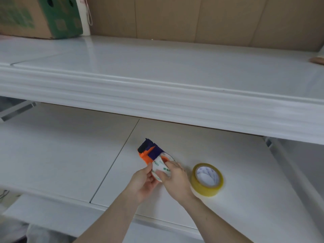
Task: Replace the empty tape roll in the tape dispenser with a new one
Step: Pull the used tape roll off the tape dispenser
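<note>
White shelf (pixel 70 155) lies under both of your hands, which meet just above it near the front edge. Your left hand (pixel 143 181) comes in from below, palm turned inward, its fingers (pixel 149 170) curled around the near end of the dispenser (pixel 149 151). The dispenser, orange and dark purple, tilts away from you to the upper left. Your right hand (pixel 175 178) reaches across from the right, wrist bent, with its fingers (pixel 171 163) closed on the core (pixel 160 166), a white ring with green print. Your thumb presses its near rim and a fingertip hooks into its opening. The core sits at the dispenser's near end; whether it rests on the hub or is already free, you cannot tell from here.

Just beside your right wrist, the roll (pixel 206 179) of yellowish tape lies on the shelf, untouched. On the upper shelf (pixel 157 67), at far left, stands a cardboard box (pixel 38 16) printed in green; its contents are hidden.
</note>
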